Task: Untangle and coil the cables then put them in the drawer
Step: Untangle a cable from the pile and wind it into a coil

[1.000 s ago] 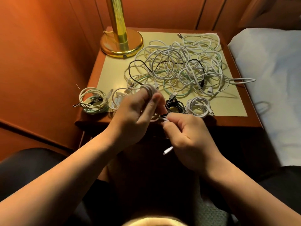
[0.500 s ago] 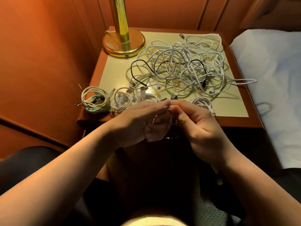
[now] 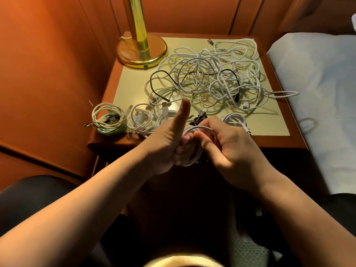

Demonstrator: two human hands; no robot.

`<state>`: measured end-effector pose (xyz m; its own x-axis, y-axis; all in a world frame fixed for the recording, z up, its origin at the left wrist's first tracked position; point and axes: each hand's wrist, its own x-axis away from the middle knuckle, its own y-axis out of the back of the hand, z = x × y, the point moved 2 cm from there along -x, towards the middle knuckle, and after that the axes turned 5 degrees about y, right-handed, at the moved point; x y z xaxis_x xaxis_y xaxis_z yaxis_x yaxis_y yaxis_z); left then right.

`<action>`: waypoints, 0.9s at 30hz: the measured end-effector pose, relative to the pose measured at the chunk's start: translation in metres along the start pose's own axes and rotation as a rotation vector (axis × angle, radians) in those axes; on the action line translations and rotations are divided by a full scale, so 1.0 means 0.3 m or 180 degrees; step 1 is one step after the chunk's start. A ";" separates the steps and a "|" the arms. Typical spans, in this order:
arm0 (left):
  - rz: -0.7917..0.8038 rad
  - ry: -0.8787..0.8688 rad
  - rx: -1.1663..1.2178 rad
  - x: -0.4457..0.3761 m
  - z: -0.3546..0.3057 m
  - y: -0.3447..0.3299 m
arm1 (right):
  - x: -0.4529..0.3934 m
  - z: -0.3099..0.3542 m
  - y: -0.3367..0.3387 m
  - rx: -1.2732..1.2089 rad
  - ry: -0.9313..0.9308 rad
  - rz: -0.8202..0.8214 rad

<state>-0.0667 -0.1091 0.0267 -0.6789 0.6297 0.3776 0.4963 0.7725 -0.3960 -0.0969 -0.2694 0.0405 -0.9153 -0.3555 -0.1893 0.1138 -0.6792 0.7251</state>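
Note:
A white cable coil (image 3: 193,151) is wound round the curled fingers of my left hand (image 3: 169,143), whose thumb sticks straight up. My right hand (image 3: 231,149) pinches the coil's loose end where it arches over the top. Both hands are just in front of the nightstand's near edge. A big tangle of white, black and green cables (image 3: 212,79) covers the back of the nightstand top (image 3: 131,87). Several finished coils lie along the front edge: a white-green coil (image 3: 107,119), white coils (image 3: 141,118), a black coil (image 3: 199,118) and a white coil (image 3: 236,120).
A brass lamp base (image 3: 141,53) stands at the back left corner of the nightstand. An orange padded wall runs along the left and behind. A bed with a white sheet (image 3: 317,93) lies to the right. The drawer is not visible.
The hands have lowered slightly toward me. My left thumb has lifted upright, showing the white coil round the fingers, and my right hand has brought the loose end over the top.

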 end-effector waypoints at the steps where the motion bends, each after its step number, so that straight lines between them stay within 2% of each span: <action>1: -0.0073 -0.0008 0.0000 0.001 0.001 -0.004 | -0.002 -0.001 -0.001 0.0019 -0.0009 -0.0014; 4: -0.0188 0.0044 0.0220 -0.006 0.006 -0.009 | -0.009 -0.004 -0.004 -0.0159 -0.0023 0.0019; 9: 0.0166 0.0142 0.0482 0.013 -0.014 0.004 | -0.020 0.011 -0.006 -0.1842 -0.0100 0.0113; 12: 0.0096 0.0114 0.0479 0.031 -0.019 0.000 | -0.026 0.019 -0.026 -0.2330 -0.0154 0.0228; 17: -0.0765 -0.0161 0.0267 0.010 -0.045 0.026 | -0.033 -0.004 -0.034 -0.1930 -0.0218 0.0090; 21: -0.0452 -0.0400 -0.0455 0.019 -0.070 0.054 | -0.033 -0.009 -0.026 -0.1835 -0.0291 0.0006; 23: -0.0506 -0.0480 -0.0760 0.027 -0.077 0.069 | -0.033 -0.010 -0.013 -0.1613 -0.0316 0.0250; 27: -0.0870 -0.0762 -0.0618 0.035 -0.096 0.115 | -0.004 -0.014 0.011 -0.0741 -0.0347 0.1168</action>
<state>-0.0410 -0.0735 0.0411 -0.8953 0.3801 0.2324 0.3575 0.9242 -0.1341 -0.0939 -0.2742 0.0403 -0.8320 -0.5386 0.1326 0.5111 -0.6516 0.5605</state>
